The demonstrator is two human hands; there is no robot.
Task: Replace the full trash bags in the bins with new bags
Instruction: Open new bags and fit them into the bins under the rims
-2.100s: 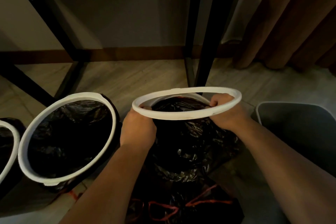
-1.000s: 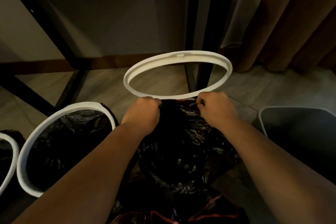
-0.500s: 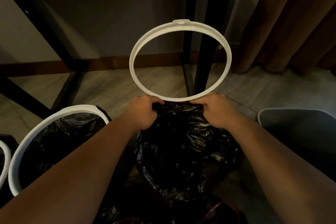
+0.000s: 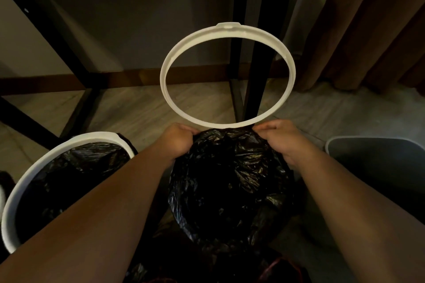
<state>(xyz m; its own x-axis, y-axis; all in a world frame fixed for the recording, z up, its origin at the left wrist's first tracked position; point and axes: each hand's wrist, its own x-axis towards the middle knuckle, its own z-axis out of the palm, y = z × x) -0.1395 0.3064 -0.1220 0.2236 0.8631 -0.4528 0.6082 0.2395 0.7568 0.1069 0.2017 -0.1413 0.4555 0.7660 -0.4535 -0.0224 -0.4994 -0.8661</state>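
floor: pale wood-plank floor [image 4: 138, 108] carries everything; the light is dim and fine detail is poor.
curtain: brown pleated fabric curtain [image 4: 368, 30] at the floor's far-right corner, clear of the work.
frame: black metal table legs [image 4: 257, 53] at the floor's far edge, directly behind the ring.
bag: crinkled black plastic trash bag [image 4: 230, 179] near-centre on the floor. Mouth open, film draped outward so its bin is hidden. Fill level not visible.
left bin: round bin with white rim [image 4: 87, 136] at the near-left edge, black liner inside.
right bin: grey rectangular plastic bin [image 4: 379, 163] at the right edge, no liner visible.
ring: white plastic ring [image 4: 227, 27] tipped nearly upright, low arc touching the bag's far lip, tab at top.
left hand: left hand [image 4: 177, 140] curled tight on the ring's low arc, left of centre.
right hand: right hand [image 4: 280, 140] grips the same arc, right of centre. Can't tell if either also pinches film.
handling, ring: likely light, stiff and smooth; a two-point grip suits it.
handling, bag: likely thin, soft, slippery and tear-prone under load. Gather the mouth hem, lift straight, support the base if heavy.
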